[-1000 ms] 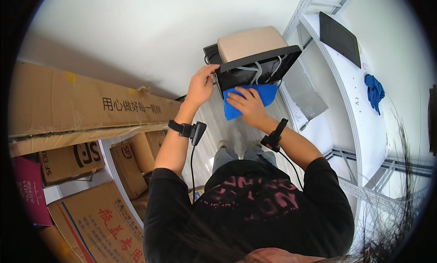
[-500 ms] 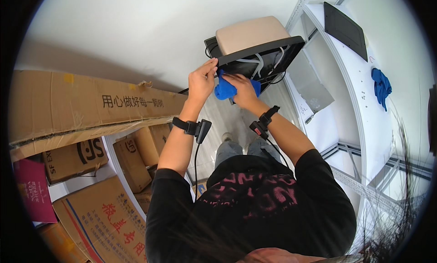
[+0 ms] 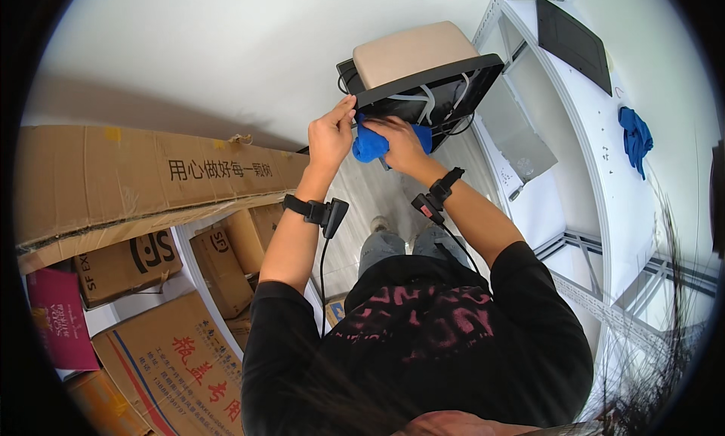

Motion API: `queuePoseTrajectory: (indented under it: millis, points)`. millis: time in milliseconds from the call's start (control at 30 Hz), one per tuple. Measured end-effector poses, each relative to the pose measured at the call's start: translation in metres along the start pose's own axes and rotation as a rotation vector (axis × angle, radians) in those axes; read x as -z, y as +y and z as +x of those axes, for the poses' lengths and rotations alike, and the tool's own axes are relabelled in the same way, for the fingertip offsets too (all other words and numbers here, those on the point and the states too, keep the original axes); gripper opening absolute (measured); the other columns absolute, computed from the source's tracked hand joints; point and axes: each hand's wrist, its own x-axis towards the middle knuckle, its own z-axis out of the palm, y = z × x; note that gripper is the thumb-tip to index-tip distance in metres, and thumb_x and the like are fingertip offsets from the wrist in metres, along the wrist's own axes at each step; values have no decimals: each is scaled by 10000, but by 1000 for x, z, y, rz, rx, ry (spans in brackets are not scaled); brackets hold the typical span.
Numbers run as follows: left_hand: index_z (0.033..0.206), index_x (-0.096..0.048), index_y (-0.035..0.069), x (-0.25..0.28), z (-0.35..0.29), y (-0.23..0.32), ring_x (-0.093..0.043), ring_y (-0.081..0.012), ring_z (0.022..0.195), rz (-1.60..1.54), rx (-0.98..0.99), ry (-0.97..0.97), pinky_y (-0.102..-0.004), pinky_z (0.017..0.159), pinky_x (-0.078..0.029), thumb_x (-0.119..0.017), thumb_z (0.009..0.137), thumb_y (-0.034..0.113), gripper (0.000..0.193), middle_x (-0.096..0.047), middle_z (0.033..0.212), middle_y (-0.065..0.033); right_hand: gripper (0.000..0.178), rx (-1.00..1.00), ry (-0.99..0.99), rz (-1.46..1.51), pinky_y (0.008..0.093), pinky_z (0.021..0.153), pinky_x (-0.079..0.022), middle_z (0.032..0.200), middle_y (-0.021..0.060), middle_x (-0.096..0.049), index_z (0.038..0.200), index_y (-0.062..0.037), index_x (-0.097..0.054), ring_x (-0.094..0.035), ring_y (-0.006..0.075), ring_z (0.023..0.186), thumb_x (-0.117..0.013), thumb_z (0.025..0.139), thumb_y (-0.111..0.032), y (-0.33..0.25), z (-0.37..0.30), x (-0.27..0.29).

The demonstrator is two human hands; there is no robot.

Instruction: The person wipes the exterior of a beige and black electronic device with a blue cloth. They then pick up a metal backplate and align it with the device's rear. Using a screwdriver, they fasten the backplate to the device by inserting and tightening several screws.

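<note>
Blue cloth (image 3: 370, 145) — bunched, crumpled — pressed under the right hand (image 3: 400, 145).

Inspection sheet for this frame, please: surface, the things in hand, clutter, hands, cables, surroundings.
Surface: pale wood-look floor under the person; no worktable seen.
Things in hand: black-framed office chair with a beige padded seat, tipped so that its black frame faces the person; bunched blue cloth pressed against that frame.
Clutter: brown cardboard boxes stacked at the left; a second blue cloth on the white shelf.
Hands: left hand grips the frame's edge; right hand holds the bunched cloth.
Cables: black lead hangs from the left wristband; loose cables under the seat.
Surroundings: plain white wall; dark flat panel on the shelf.
</note>
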Motion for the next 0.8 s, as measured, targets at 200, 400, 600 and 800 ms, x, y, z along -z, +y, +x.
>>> queuePoseTrajectory:
  millis: [200, 400, 600, 800]
  points:
    - [1122, -695, 4, -1, -3, -6, -668, -123, 668, -38, -1, 26, -263, 645, -558, -605, 926, 28, 217, -704, 1143, -112, 636, -24, -52, -157, 425, 937, -419, 1270, 51, -634, 1229, -121, -641, -546, 308, 1160, -593, 634, 97, -10, -5, 28]
    - [1115, -698, 6, -5, -2, -2, -674, -121, 680, -29, 28, 17, -259, 645, -557, -606, 928, 30, 210, -705, 1142, -110, 500, -5, 17, 48, 450, 924, -443, 1218, 78, -651, 1148, -100, -663, -562, 328, 1118, -602, 679, 63, -3, 16, 9]
    - [1118, -710, 39, -3, -1, -7, -653, -98, 649, 78, -71, 57, -257, 614, -531, -626, 913, 30, 222, -705, 1126, -110, 506, -23, -4, 152, 433, 928, -471, 1144, 126, -668, 1131, -78, -659, -588, 355, 1065, -601, 658, 92, 8, 12, -1]
    - [1086, -714, 46, 0, -2, 2, -709, -261, 941, -2, 46, 32, -306, 766, -569, -619, 895, 23, 215, -682, 1122, -146, 490, -38, -153, 72, 431, 933, -458, 1169, 91, -670, 1151, -105, -662, -584, 339, 1081, -657, 676, 19, 32, -24, 12]
